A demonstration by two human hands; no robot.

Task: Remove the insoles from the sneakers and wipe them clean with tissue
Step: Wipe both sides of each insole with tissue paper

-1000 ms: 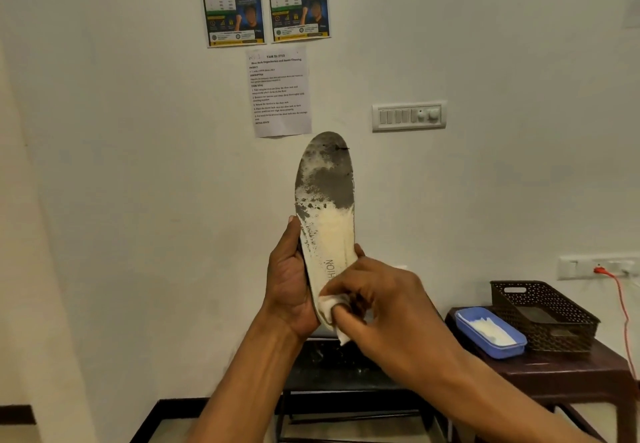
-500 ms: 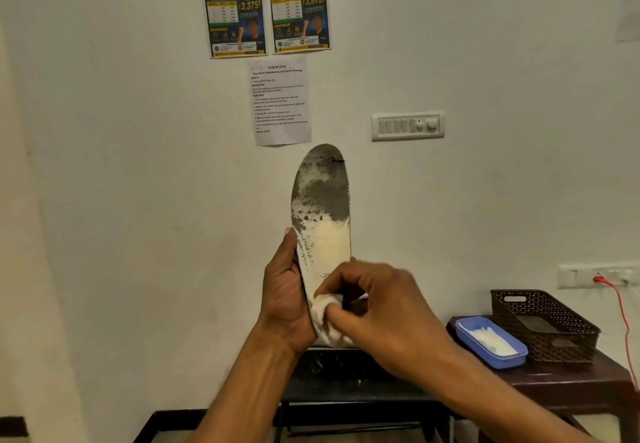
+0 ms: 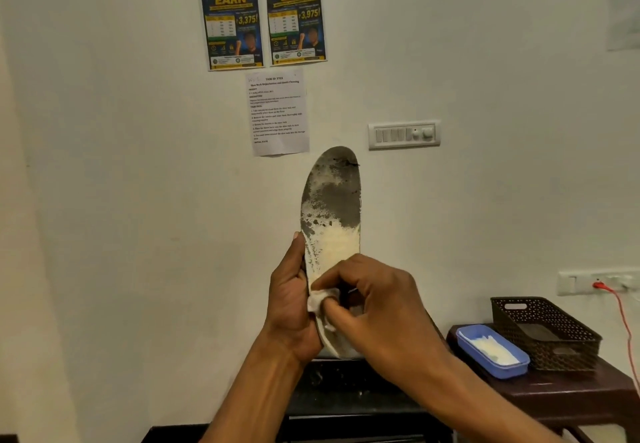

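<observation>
Grey-stained insole stands upright, heel end held in the left hand grip, which leaves the soiled face exposed. The right hand grip pinches tissue against the lower face, evidently for wiping.

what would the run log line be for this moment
step: insole wipe | left hand: grips insole upright | right hand: pinches tissue against lower end

Two posters: "HUSTLE EARN", "3,375", "3,975".

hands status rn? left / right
Left hand: closed, gripping the insole upright by its lower end.
Right hand: closed, pinching the tissue against the insole.
</observation>
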